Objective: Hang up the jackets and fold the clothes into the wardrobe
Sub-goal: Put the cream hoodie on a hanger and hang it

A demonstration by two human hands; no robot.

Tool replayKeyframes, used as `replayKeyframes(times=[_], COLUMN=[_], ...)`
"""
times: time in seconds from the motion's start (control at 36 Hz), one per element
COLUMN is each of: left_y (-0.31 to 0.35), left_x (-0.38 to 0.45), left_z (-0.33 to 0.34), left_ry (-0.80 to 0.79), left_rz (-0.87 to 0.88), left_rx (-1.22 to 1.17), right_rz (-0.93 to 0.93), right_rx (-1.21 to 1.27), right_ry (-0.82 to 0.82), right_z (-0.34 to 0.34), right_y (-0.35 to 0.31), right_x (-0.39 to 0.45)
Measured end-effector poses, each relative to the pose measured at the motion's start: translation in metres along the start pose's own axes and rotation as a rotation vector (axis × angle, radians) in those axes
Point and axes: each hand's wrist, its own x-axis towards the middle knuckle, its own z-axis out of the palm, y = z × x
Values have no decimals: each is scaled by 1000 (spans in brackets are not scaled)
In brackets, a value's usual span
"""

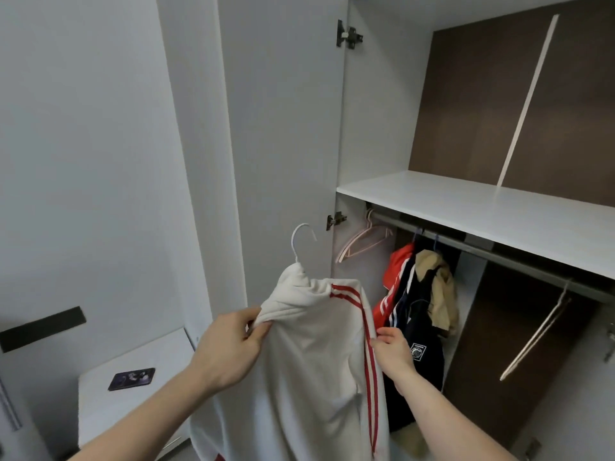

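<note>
Far left: phone [131, 378] lies flat on a white bedside cabinet [100, 394]. Left hand [229, 347] pinches the left shoulder of a white jacket [309, 361], thumb and fingers curled on the cloth. Jacket hangs on a white hanger [301, 241], held in front of the open wardrobe door [283, 128]; long axis vertical, hook up and curving right, red stripes running down the sleeve. Right hand [394, 351] grips the striped right edge. Behind, pink hangers [364, 241] hang on the rail [499, 252], then a red jacket [396, 271], a dark jacket [419, 327], a tan garment [439, 294]. Shelf [482, 211] above.
</note>
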Motion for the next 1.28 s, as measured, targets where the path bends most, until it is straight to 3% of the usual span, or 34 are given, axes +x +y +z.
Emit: replayKeyframes(times=[0.28,0.47,0.83,1.28], left_y=[25,23,18,59], left_x=[111,182,281,402], left_z=[56,80,157,255], left_ry=[-68,-123,-251,-187], left_rz=[19,20,147,161], left_rx=[30,44,88,48], right_rz=[102,73,-16,-13], right_rx=[4,-47,-206,-477], right_ry=[184,232,167,-17], right_z=[-41,-48,-40,-60], right_y=[6,-11,-40,-47], right_x=[59,101,174,303])
